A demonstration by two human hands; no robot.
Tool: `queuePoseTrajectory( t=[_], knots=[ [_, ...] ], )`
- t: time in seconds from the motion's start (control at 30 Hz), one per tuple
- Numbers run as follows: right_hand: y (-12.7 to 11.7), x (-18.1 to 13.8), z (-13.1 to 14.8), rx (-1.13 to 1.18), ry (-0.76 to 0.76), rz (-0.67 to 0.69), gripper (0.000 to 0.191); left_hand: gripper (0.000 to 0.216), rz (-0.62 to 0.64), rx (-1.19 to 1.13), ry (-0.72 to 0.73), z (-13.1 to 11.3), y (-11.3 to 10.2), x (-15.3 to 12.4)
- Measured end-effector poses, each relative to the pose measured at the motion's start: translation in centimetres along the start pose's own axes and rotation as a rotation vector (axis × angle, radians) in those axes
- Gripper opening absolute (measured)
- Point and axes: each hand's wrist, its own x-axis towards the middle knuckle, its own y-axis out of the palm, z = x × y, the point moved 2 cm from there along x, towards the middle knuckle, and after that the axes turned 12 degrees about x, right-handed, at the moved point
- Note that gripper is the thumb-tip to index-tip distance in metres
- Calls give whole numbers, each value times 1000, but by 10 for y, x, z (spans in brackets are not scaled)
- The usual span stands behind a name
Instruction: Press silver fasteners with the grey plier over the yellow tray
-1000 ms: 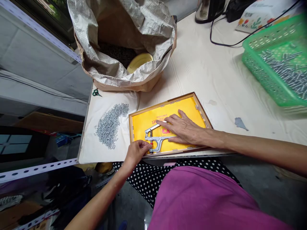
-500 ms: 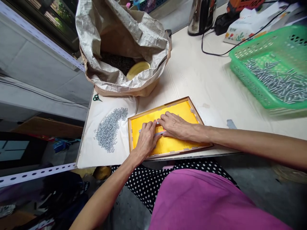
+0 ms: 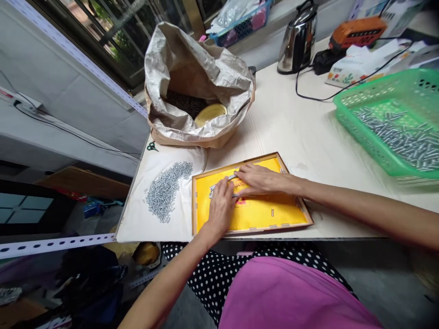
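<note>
Both forearms reach in from the lower edge and meet over the wooden-framed yellow tray (image 3: 267, 214) at the near edge of the table (image 3: 308, 132). The left hand (image 3: 221, 204) lies palm down, fingers bent over the body of the metal hand tool (image 3: 213, 188); whether it truly grips cannot be told. The right hand (image 3: 259, 178) is stretched nearly flat, fingertips resting on the tool's upper arm, which lies on the tray's left half, near the pile of small metal pieces (image 3: 167, 191) on the white cloth (image 3: 140, 221).
</note>
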Motion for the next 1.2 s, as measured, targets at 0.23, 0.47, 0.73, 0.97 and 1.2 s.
queuePoseTrajectory(
  t=[0.23, 0.47, 0.73, 0.97, 1.2],
  knots=[
    [-2, 17, -20, -181, 33, -66, 21, 24, 31, -163, 8, -43, 7, -20],
    [-5, 15, 7, -222, 115, -198, 18, 19, -99, -205, -135, -19, -21, -23],
    [16, -18, 47, 66, 97, 27, 15, 20, 357, 35, -570, 46, -39, -20],
    [26, -12, 48, 166, 261, 210, 19, 21, 631, 177, -490, 53, -46, -1],
    [30, -15, 46, 234, 288, 183, 20, 24, 615, 327, -404, 67, -65, -18]
  ],
)
